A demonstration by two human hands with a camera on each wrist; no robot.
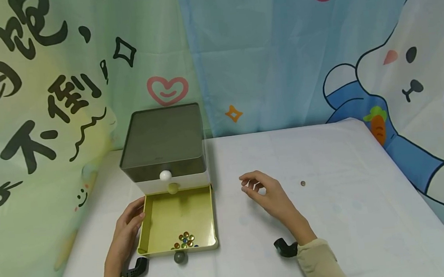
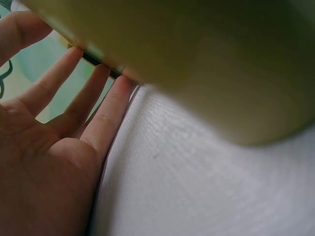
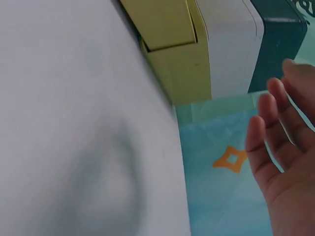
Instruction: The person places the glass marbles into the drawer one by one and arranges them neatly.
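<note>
A yellow-green drawer (image 1: 190,211) is pulled out from the bottom of a small desktop drawer unit (image 1: 162,139). Several coloured glass marbles (image 1: 185,238) lie near its front wall. My left hand (image 1: 125,235) is at the drawer's left side; in the left wrist view its fingertips (image 2: 124,86) touch the underside edge, fingers spread and nearly straight. To the right of the drawer my right hand (image 1: 268,194) hovers above the table, fingers loosely bent. Nothing shows between those fingers in the right wrist view. A single small marble (image 1: 303,183) sits on the white cloth, right of that hand.
White cloth covers the table (image 1: 373,239). The unit has a dark lid, a white knob (image 1: 165,175) and a yellow-green knob (image 1: 173,188); a dark round knob (image 1: 180,258) is on the pulled-out drawer's front. A printed curtain (image 1: 259,65) hangs behind.
</note>
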